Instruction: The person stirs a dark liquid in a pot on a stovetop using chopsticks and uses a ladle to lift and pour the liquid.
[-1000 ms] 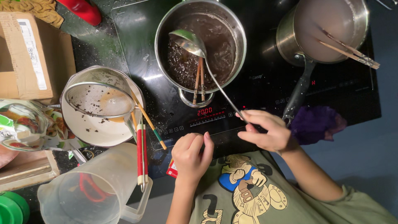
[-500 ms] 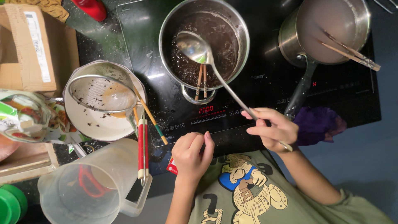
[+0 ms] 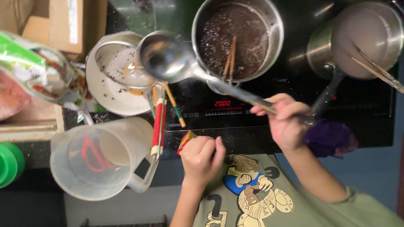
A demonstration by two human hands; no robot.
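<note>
While the left hand rests as a closed fist at the stove's edge beside a small red packet, the right hand grips a metal ladle. Its bowl hangs far left, over a white strainer bowl, near the dark pot.

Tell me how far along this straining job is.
Done: dark specks and brownish liquid already sit in the strainer over the white bowl. In hand: the right hand holds the ladle with its bowl at the strainer's rim; the left hand rests curled at the cooktop edge. Left: the pot still holds plenty of dark liquid, and the plastic jug looks empty.
</note>
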